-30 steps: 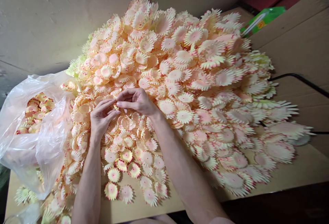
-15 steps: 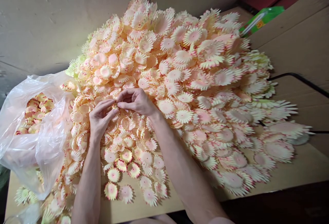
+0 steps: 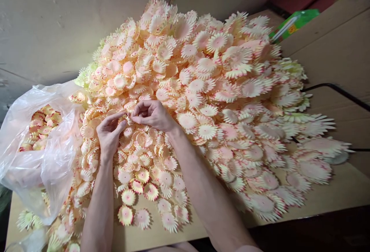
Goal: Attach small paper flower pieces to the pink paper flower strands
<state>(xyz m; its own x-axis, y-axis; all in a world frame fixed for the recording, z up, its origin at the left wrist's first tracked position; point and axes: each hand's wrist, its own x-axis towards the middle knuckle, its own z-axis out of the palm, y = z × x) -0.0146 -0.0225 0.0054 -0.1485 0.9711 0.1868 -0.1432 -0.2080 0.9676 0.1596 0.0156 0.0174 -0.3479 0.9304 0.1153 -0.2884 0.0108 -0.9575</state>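
Over a big heap of pale pink and cream flower-shaped petal discs (image 3: 196,86), both of my hands are close together. My left hand (image 3: 110,134) has its thumb and fingers bent toward each other, around something too small to make out. Just to its right, my right hand (image 3: 154,116) is closed in a pinch, its fingertips facing the left ones. What it holds is hidden among the similar petals behind. Below the hands, several loose discs with red-tipped edges, such as this yellowish disc (image 3: 125,215), lie on the table (image 3: 156,240).
A translucent plastic bag (image 3: 58,167) at the left shows red-edged petal discs (image 3: 43,123) through its opening. Brown cardboard (image 3: 332,51) stands at the right, with a green packet (image 3: 297,24) and a black rod (image 3: 338,86) beside it. A pale wall (image 3: 86,17) rises behind the heap.
My left hand has shifted slightly left, widening the small gap between its fingertips and those of the right hand. My right hand is almost where it was; the petal heap looks unchanged.
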